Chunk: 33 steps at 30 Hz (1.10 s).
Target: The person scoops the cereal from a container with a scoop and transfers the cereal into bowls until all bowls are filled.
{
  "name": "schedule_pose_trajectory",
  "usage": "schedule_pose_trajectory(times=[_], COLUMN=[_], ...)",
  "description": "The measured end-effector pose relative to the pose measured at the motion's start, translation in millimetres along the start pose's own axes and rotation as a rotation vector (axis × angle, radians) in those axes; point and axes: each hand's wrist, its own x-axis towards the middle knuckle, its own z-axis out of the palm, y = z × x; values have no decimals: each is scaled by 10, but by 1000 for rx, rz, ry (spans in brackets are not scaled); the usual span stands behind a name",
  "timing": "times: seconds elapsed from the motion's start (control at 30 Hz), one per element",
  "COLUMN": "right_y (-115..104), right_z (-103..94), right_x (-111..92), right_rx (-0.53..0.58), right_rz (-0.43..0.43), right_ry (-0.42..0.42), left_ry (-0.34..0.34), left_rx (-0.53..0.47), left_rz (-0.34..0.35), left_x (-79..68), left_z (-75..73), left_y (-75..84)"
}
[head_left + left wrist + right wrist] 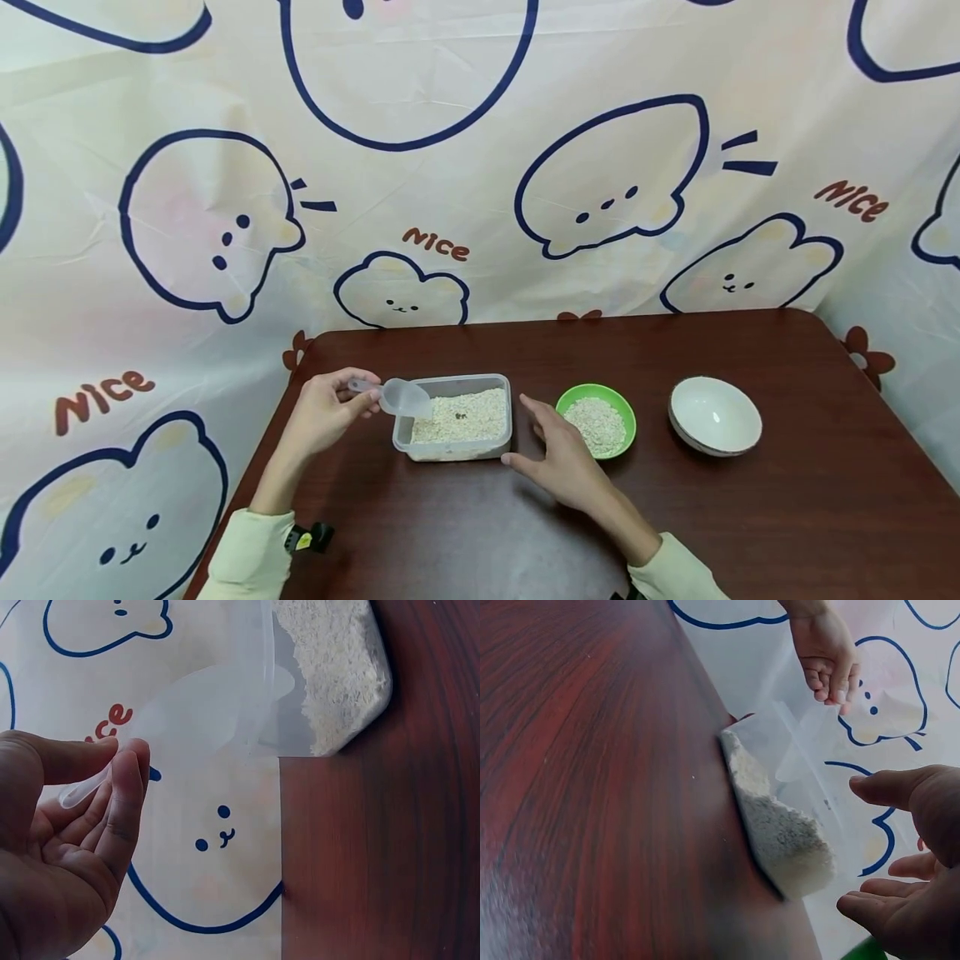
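My left hand pinches the handle of a translucent plastic scoop between thumb and fingertips. The scoop's bowl overlaps the left end of a clear rectangular container in the head view. Pale oat-like flakes fill much of that container, with a small dark patch on top. In the left wrist view the scoop looks see-through, held by its thin handle. To the right of the container, my right hand is spread with thumb and fingers apart, nothing between them. The right wrist view shows its fingers extended.
A green bowl of similar pale flakes stands just beyond my right hand. Farther right is a white bowl with a dark rim. All stand on a dark brown table, whose back edge meets a patterned cloth backdrop.
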Motion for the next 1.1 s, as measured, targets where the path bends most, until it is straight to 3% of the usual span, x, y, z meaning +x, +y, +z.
schedule_pose_trajectory(times=[0.4,0.7,1.1], right_y=[51,106,132], right_z=[104,201,299], right_x=[18,81,96], right_rx=[71,138,203], right_rz=[37,50,1], right_ry=[-29,-34,14], left_ry=[-117,-213,-223], left_rx=[84,-70,-240], left_rz=[22,-25,-15], left_x=[51,32,30], left_z=[149,377,679], left_y=[69,-54,-4])
